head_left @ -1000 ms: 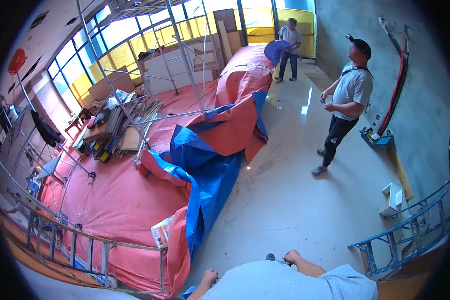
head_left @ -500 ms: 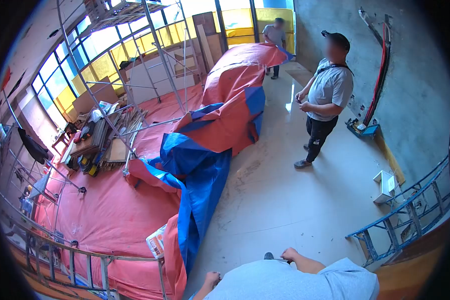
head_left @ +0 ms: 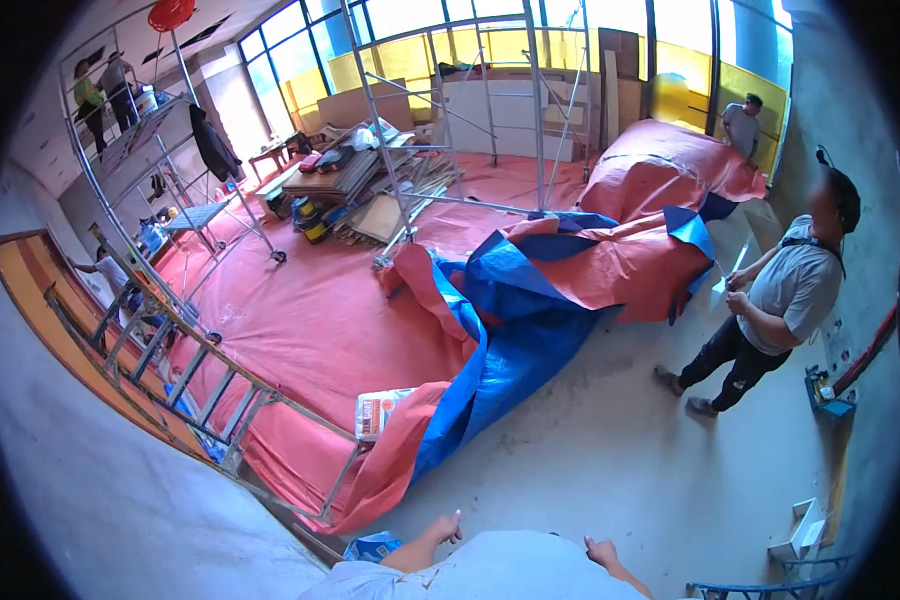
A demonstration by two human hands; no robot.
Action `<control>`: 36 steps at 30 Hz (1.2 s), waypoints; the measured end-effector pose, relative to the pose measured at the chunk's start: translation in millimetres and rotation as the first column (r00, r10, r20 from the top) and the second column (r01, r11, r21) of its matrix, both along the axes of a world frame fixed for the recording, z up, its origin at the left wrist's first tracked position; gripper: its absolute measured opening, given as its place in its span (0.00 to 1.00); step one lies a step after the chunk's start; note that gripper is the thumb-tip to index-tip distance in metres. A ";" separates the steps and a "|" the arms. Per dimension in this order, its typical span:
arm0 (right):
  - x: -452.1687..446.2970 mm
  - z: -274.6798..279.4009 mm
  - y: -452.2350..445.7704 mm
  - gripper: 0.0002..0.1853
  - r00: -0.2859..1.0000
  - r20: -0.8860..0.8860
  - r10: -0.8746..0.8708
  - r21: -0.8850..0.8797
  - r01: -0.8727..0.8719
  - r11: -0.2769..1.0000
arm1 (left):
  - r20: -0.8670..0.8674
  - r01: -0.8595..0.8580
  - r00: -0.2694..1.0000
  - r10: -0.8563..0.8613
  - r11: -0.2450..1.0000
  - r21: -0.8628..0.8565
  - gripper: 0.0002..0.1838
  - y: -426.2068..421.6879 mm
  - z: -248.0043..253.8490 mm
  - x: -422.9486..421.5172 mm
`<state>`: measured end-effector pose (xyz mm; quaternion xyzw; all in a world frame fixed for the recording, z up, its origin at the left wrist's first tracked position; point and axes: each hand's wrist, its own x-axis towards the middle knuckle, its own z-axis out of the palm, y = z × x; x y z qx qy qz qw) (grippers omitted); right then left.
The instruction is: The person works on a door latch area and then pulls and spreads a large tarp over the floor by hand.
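My left hand (head_left: pixel 447 527) is at the bottom centre, fingers partly curled with one finger pointing up, over the pale floor. A blue and white bag (head_left: pixel 372 546) lies just left of my left forearm. To the right, my right hand (head_left: pixel 601 550) is in front of my grey shirt, its fingers loosely curled. Neither hand touches the tarp. Ahead, a bunched red and blue tarp (head_left: pixel 530 285) lies across the floor. On its near left part rests a white and orange bag (head_left: pixel 380 413).
A person (head_left: pixel 795 285) stands at the right; another (head_left: pixel 742 128) is behind the raised tarp. Scaffolding (head_left: pixel 535 110) rises beyond stacked boards (head_left: pixel 345 180). A ladder (head_left: pixel 215 400) leans at the left, with people on a platform (head_left: pixel 135 140) above. A second ladder (head_left: pixel 770 590) is bottom right.
The view has swung left, bringing more scaffolding and people into sight. The far end of the tarp has dropped lower. My left hand has a finger more extended than before.
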<state>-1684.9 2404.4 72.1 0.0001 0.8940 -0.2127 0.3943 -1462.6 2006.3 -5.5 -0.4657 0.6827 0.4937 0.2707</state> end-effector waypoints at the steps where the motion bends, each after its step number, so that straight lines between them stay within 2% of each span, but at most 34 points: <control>1: -0.9 5.9 -3.8 0.31 1.000 0.009 -0.016 0.004 0.016 1.000 | -0.001 0.009 1.000 -0.009 1.000 -0.019 0.33 0.3 8.7 2.1; 4: -3.9 -0.7 -5.7 0.32 0.998 0.037 -0.048 -0.025 0.049 0.998 | 0.003 -0.016 1.000 0.016 0.999 0.044 0.29 3.5 15.8 5.9; 7: -9.8 -23.8 -1.3 0.31 0.991 0.095 -0.090 -0.070 0.097 0.993 | -0.002 -0.048 0.999 0.048 0.998 0.027 0.26 6.9 13.7 8.9; 8: -11.3 -30.5 -1.5 0.31 0.984 0.137 -0.112 -0.082 0.124 0.989 | -0.001 -0.048 0.999 0.048 0.998 0.029 0.26 6.2 7.8 11.4; 10: -11.8 -47.4 -2.6 0.31 0.975 0.151 -0.165 -0.081 0.179 0.980 | 0.026 0.101 0.995 -0.099 0.992 -0.071 0.27 2.7 -4.2 17.1; 11: -12.0 -52.0 -4.7 0.31 0.963 0.162 -0.217 -0.083 0.233 0.969 | 0.028 0.100 0.995 -0.099 0.992 -0.070 0.27 1.7 -2.3 17.0; 13: -8.5 -62.2 -7.3 0.31 0.965 0.142 -0.222 -0.082 0.234 0.969 | 0.099 0.088 0.992 -0.082 0.994 -0.060 0.30 0.9 13.0 15.7; 14: -7.7 -64.4 -8.2 0.31 0.966 0.121 -0.227 -0.081 0.238 0.968 | 0.100 0.088 0.992 -0.082 0.994 -0.059 0.30 -0.2 2.1 19.3; 15: -7.1 -60.2 -10.0 0.31 0.966 0.122 -0.229 -0.080 0.239 0.968 | 0.036 0.003 0.999 -0.002 0.999 -0.033 0.33 0.1 -5.6 22.3; 16: -5.4 -55.8 -10.7 0.31 0.979 0.079 -0.190 -0.073 0.196 0.978 | -0.024 -0.079 0.997 0.079 0.997 0.001 0.35 0.4 -13.2 26.9; 17: 0.2 -51.5 -9.9 0.32 0.987 0.038 -0.154 -0.063 0.156 0.986 | -0.018 -0.071 0.997 0.071 0.997 0.004 0.35 -1.0 -12.9 31.4; 19: -2.4 -95.7 2.4 0.33 0.997 -0.070 0.022 -0.024 -0.024 0.999 | 0.002 -0.152 0.988 0.152 0.984 0.094 0.38 -3.2 -14.8 32.5; 20: -2.2 -110.6 6.4 0.34 0.999 -0.024 0.047 -0.013 -0.047 0.999 | 0.012 -0.065 0.998 0.065 0.992 0.106 0.38 1.3 -17.3 29.8; 22: -3.1 -99.3 13.1 0.35 0.998 0.054 0.012 0.011 -0.012 1.000 | -0.061 -0.230 0.969 0.240 0.963 0.138 0.39 -2.1 -40.5 25.6; 23: 0.3 -82.5 9.8 0.36 0.996 0.088 -0.013 0.029 0.011 1.000 | -0.049 -0.137 0.988 0.145 0.981 0.138 0.39 -1.2 -30.1 17.7; 24: 3.0 -76.4 9.8 0.36 0.993 0.097 -0.067 0.036 0.064 0.997 | -0.038 -0.094 0.995 0.097 0.992 0.087 0.38 13.0 34.0 8.2; 25: 6.2 -72.5 10.0 0.36 0.990 0.104 -0.099 0.040 0.095 0.995 | -0.031 -0.070 0.997 0.071 0.997 0.032 0.38 21.6 74.8 3.7; 26: 9.6 -68.7 13.0 0.36 0.985 0.108 -0.133 0.037 0.129 0.991 | -0.027 -0.036 0.999 0.037 0.999 0.029 0.38 22.2 77.9 4.0; 29: 17.8 -64.9 11.6 0.34 0.984 0.124 -0.129 0.029 0.126 0.992 | -0.105 0.004 0.995 0.001 0.999 0.053 0.35 21.6 72.6 12.1; 30: 15.1 -66.2 13.9 0.32 0.994 0.071 -0.085 0.053 0.081 0.995 | -0.100 0.009 0.995 -0.003 0.998 0.057 0.35 20.8 75.8 6.9; 32: 25.2 -84.0 22.1 0.29 0.997 0.023 -0.078 0.091 0.076 0.993 | 0.056 0.230 0.972 -0.229 0.973 0.000 0.34 16.8 75.2 0.6; 33: 28.4 -119.4 29.9 0.25 0.990 -0.143 0.014 0.084 -0.002 0.996 | 0.060 0.264 0.963 -0.264 0.965 0.005 0.34 15.8 66.2 3.4; 34: 41.0 -140.0 38.9 0.22 0.949 -0.304 0.088 0.093 -0.062 0.994 | -0.104 0.232 0.968 -0.230 0.973 0.005 0.32 8.8 37.3 10.1; 35: 47.0 -118.4 37.5 0.19 0.987 -0.151 0.055 0.124 -0.036 0.992 | -0.264 0.209 0.944 -0.197 0.978 0.019 0.30 1.5 5.6 16.8; 36: 45.2 -76.7 28.7 0.17 1.000 0.008 0.007 0.147 -0.008 0.989 | -0.276 0.303 0.912 -0.302 0.952 -0.040 0.28 -15.8 -39.3 22.1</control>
